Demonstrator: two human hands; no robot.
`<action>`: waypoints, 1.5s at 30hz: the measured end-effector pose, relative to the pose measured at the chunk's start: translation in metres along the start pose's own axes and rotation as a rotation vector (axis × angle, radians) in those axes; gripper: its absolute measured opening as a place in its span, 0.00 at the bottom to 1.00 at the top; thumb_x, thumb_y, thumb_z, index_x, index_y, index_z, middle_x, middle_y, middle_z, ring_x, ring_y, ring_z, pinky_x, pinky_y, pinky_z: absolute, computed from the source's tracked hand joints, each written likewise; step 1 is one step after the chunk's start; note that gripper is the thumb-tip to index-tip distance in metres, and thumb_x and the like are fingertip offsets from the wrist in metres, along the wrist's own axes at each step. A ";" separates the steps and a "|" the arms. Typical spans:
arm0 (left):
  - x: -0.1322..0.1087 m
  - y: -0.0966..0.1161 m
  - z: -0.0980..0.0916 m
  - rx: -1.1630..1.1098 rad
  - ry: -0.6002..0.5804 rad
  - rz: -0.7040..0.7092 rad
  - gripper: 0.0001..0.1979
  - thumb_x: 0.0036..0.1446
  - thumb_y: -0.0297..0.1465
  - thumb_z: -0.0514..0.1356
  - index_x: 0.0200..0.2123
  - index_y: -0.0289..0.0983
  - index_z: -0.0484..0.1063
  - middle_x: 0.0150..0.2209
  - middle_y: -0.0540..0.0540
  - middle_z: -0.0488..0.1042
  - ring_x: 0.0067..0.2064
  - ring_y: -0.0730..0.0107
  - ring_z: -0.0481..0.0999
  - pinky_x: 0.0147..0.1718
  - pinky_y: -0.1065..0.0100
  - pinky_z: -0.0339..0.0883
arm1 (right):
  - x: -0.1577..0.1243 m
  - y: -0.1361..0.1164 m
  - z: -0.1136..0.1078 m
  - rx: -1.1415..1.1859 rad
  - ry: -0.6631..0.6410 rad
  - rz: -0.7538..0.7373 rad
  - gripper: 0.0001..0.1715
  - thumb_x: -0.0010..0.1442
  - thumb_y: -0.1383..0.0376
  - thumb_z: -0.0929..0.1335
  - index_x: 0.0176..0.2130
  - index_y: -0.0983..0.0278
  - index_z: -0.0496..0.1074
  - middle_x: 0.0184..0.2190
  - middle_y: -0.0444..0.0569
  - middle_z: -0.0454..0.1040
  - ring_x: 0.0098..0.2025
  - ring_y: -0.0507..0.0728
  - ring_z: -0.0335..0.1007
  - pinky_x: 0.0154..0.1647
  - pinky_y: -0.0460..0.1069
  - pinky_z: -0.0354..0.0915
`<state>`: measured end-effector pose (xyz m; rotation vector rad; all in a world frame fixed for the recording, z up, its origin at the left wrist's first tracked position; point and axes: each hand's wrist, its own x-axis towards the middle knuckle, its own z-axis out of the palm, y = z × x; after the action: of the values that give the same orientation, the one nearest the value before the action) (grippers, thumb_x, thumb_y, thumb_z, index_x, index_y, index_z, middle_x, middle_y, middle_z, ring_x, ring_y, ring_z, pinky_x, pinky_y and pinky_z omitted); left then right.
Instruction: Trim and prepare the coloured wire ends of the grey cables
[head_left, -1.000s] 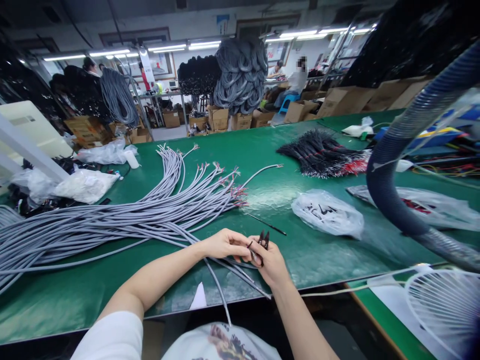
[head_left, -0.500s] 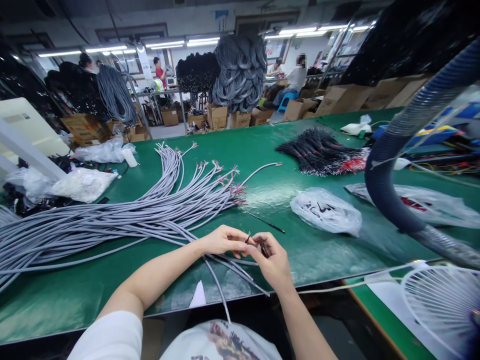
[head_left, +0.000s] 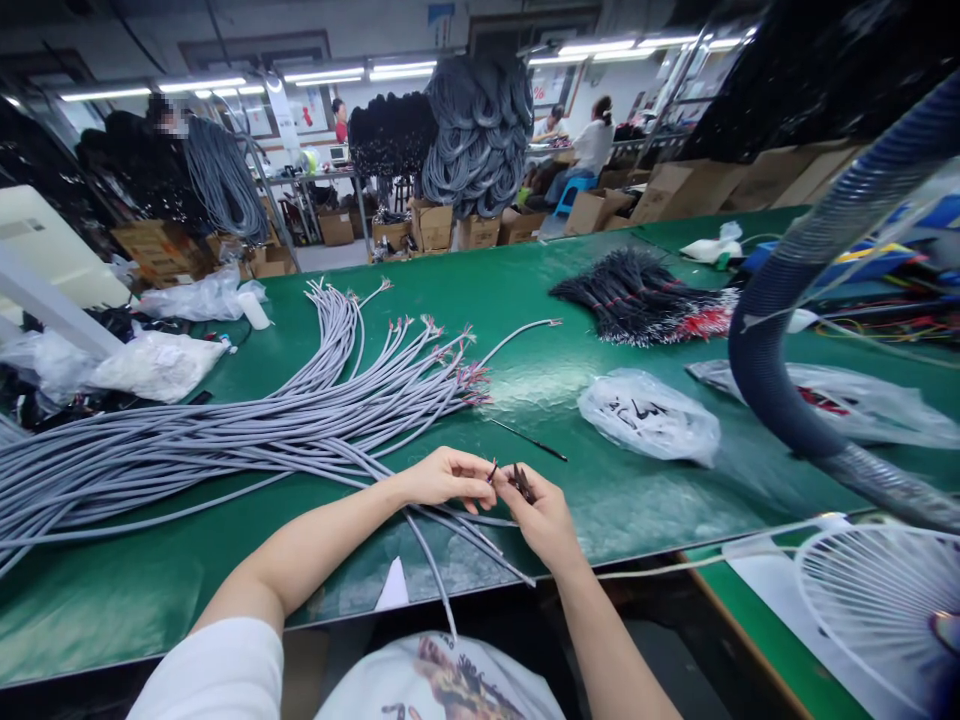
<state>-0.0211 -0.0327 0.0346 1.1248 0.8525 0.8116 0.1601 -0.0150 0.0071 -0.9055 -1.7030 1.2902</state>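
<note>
My left hand (head_left: 442, 477) pinches the stripped end of a grey cable (head_left: 450, 535), its small coloured wires poking out between thumb and forefinger. My right hand (head_left: 544, 515) is closed round a small dark cutting tool (head_left: 520, 483), held right against that cable end. Both hands hover just above the green table (head_left: 525, 290) near its front edge. A big sheaf of grey cables (head_left: 225, 430) fans out to the left and behind my hands, their stripped pink-tipped ends toward the middle.
A thin black wire (head_left: 529, 440) lies beyond my hands. A clear plastic bag (head_left: 649, 415) sits to the right, a bundle of black and red wires (head_left: 645, 300) behind it. A ribbed hose (head_left: 780, 300) arcs at right over a white fan grille (head_left: 877, 600). Other people work far back.
My right hand has turned the cutting tool down from upright and brought it in to the cable end. The view has tilted slightly; the cables on the table have not moved.
</note>
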 end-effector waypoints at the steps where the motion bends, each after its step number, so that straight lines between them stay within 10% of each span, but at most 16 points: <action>1: 0.000 0.000 0.000 -0.001 0.008 0.004 0.25 0.42 0.42 0.70 0.39 0.30 0.77 0.28 0.45 0.77 0.30 0.73 0.75 0.29 0.71 0.72 | 0.000 0.002 -0.001 -0.030 0.004 -0.007 0.18 0.58 0.53 0.67 0.27 0.65 0.69 0.22 0.43 0.69 0.25 0.49 0.60 0.26 0.44 0.59; 12: 0.002 -0.002 0.001 0.014 0.077 -0.044 0.26 0.39 0.40 0.72 0.41 0.30 0.78 0.28 0.44 0.78 0.30 0.70 0.77 0.28 0.70 0.73 | -0.026 -0.022 -0.022 -0.299 0.154 -0.097 0.17 0.63 0.58 0.62 0.43 0.63 0.74 0.36 0.51 0.77 0.36 0.55 0.72 0.39 0.49 0.67; 37: 0.001 -0.009 0.007 0.271 0.039 -0.045 0.25 0.48 0.36 0.67 0.49 0.32 0.76 0.31 0.46 0.79 0.27 0.74 0.73 0.29 0.71 0.72 | -0.032 -0.041 -0.026 -0.773 -0.135 -0.145 0.15 0.65 0.61 0.62 0.42 0.63 0.76 0.31 0.48 0.75 0.33 0.52 0.71 0.33 0.45 0.59; 45: -0.002 0.007 -0.001 0.587 0.052 0.324 0.14 0.51 0.35 0.66 0.42 0.37 0.80 0.39 0.44 0.73 0.39 0.70 0.73 0.38 0.71 0.68 | -0.035 -0.037 -0.026 -0.829 -0.129 -0.202 0.16 0.65 0.59 0.62 0.39 0.64 0.76 0.30 0.48 0.76 0.30 0.51 0.70 0.29 0.45 0.54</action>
<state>-0.0236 -0.0325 0.0415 1.7995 0.9989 0.8822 0.1959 -0.0437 0.0418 -1.0678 -2.4149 0.4853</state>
